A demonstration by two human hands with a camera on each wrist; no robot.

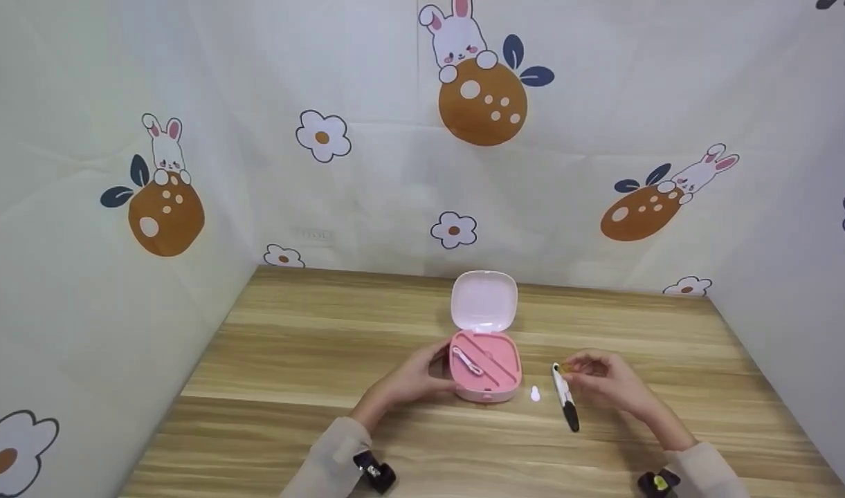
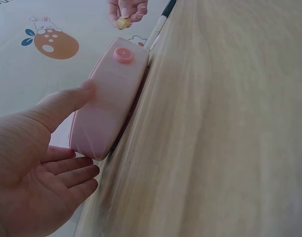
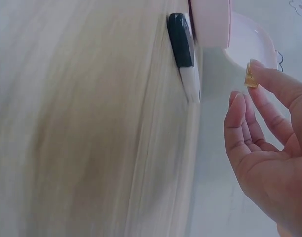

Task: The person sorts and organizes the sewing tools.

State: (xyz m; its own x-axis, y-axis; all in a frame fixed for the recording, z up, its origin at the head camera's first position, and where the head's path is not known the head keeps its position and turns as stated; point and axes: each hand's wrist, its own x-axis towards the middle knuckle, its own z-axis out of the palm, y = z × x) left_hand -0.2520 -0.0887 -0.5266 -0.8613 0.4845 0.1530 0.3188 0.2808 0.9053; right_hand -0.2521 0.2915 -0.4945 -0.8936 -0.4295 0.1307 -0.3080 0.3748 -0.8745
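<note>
Right hand (image 1: pixel 609 380): thumb and forefinger pinch a small yellow piece (image 3: pixel 250 76), blocky and apparently translucent.
Left hand (image 1: pixel 412 377): thumb across the box's front; I'd keep it steady, pressing gently.
Pink box (image 1: pixel 488 396): lid up, left of the pinch, smooth rounded plastic.
Pinch: I'd keep it light; it could slip.
Black-and-white tool (image 1: pixel 565 398): slim, just beside the pinch.

no text can be read. high on the patterned backdrop (image 1: pixel 567 34), dark strokes (image 1: pixel 837 3) are cut off at the head view's top right corner; lower down, a faint pale imprint (image 1: pixel 316 235) is too dim to spell out. in the left wrist view, dark marks (image 2: pixel 2 2) at the top left corner are cropped past reading.
</note>
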